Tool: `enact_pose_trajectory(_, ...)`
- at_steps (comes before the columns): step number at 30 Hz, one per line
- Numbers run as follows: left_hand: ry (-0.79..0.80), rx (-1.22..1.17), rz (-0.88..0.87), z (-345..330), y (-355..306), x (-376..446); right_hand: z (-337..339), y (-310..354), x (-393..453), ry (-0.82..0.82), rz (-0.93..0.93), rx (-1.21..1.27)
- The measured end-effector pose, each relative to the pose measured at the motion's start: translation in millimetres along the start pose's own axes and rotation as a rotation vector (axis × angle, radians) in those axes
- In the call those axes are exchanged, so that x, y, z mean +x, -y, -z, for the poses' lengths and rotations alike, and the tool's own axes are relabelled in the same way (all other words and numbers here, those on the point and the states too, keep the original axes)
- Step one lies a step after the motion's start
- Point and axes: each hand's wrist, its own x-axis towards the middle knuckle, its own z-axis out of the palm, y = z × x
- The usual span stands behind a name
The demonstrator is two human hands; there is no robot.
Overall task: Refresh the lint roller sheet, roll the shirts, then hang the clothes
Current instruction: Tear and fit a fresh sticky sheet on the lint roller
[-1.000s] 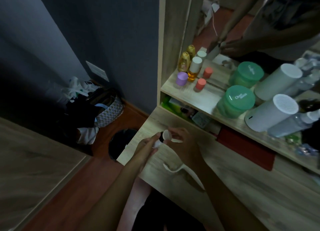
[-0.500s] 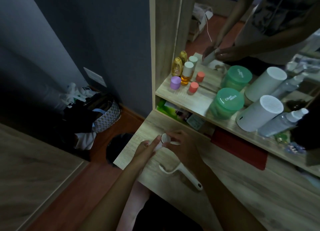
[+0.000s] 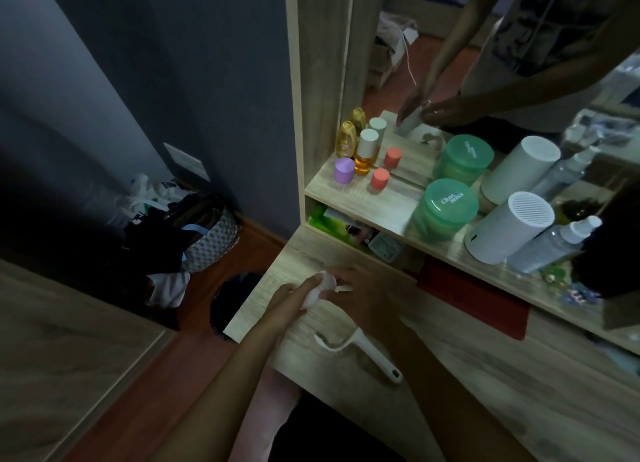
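Observation:
The white lint roller (image 3: 320,288) is held over the left end of the wooden desk (image 3: 467,385). My left hand (image 3: 289,300) grips the roll from the left. My right hand (image 3: 360,297) holds it from the right and pinches a small loose strip of white sheet (image 3: 343,289). The roller's white handle (image 3: 367,349) curves down from under my right hand and lies on the desk. Much of the roll is hidden by my fingers.
A shelf (image 3: 363,198) above the desk carries small bottles (image 3: 365,152), a green tub (image 3: 446,207), a white cylinder (image 3: 509,233) and a spray bottle (image 3: 554,243), with a mirror behind. A black bin (image 3: 232,299) and a basket of clothes (image 3: 207,235) stand on the floor to the left.
The handle has come down to rest on the desk. My hands stay on the roll, and a strip of sheet now sticks out by my right fingers.

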Motion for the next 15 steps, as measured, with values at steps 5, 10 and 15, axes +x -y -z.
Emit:
enact_pose_trajectory(5, 0.045, -0.017, 0.114, -7, -15, -1, 0, -3, -2, -0.006, 0.010, -0.032)
enact_pose_trajectory(10, 0.056, -0.123, 0.173, -15, -14, 2, 5, 0, -3, -0.035, 0.053, 0.081)
enact_pose_trajectory(15, 0.062, -0.116, 0.234, -14, -16, 3, 2, -2, -5, -0.034, 0.081, 0.077)
